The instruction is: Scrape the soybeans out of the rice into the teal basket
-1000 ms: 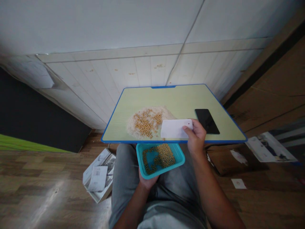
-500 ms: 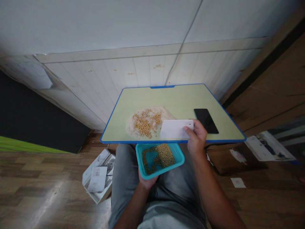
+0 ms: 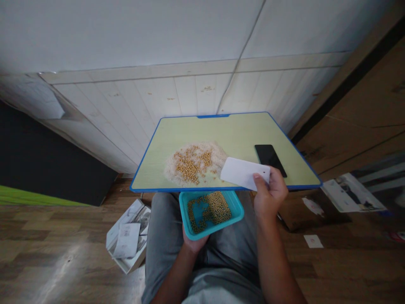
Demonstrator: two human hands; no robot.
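Observation:
My right hand (image 3: 268, 192) pinches a flat white plastic scraper (image 3: 242, 171) by its right end, thumb on top, above the near edge of the board. Left of the scraper lies a heap of fine pale grains (image 3: 172, 169), seemingly rice, with golden soybeans (image 3: 190, 166) scattered over it. Below the board's front edge, my left hand (image 3: 194, 244) grips a turquoise plastic tray (image 3: 211, 230) from underneath; most of its fingers are hidden. Many more soybeans (image 3: 218, 207) rest in the tray, piled toward its right side.
The light green tabletop (image 3: 190, 126) has a blue rim. A black phone (image 3: 271, 159) lies on its right part. An open white box (image 3: 128, 236) with papers stands on the floor at left, and a brown carton (image 3: 313, 215) sits at right.
My right hand has drawn the scraper to the right, away from the heap, and tilted it. The tray stays in my left hand almost unmoved. The view has shifted slightly.

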